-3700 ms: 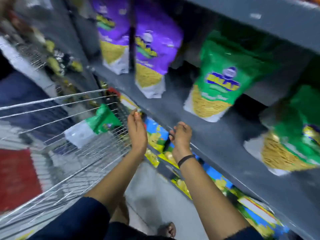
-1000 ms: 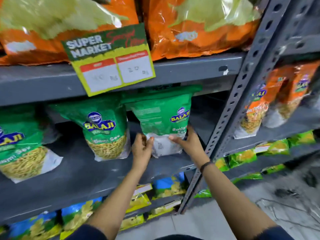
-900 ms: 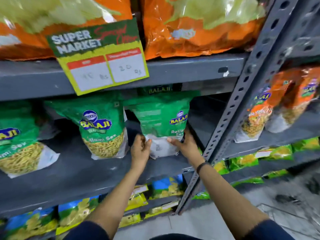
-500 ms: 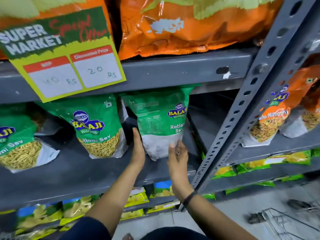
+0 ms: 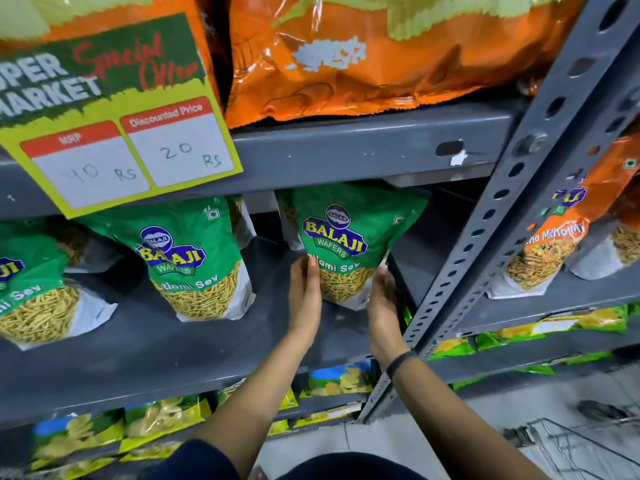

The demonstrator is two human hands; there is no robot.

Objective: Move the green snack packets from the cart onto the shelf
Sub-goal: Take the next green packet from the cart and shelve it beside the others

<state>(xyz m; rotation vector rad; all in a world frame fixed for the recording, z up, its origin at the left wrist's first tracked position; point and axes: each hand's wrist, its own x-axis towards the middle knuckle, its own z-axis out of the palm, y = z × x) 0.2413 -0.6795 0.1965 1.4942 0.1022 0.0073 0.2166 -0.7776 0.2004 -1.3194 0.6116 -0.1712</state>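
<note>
Both arms reach up toward 12 o'clock, forearms bare, dark sleeves at elbows. Left hand (image 5: 304,292) flat, fingers straight, pressing at 9 o'clock side of what they grip; right hand (image 5: 381,299) cupped at 3 o'clock side, black band on wrist.

Packet (image 5: 349,244) on shelf (image 5: 180,341), perhaps rightmost

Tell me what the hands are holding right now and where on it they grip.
Both hands hold one green snack packet standing on the shelf: left hand on its lower left edge, right hand on its lower right edge.
</note>
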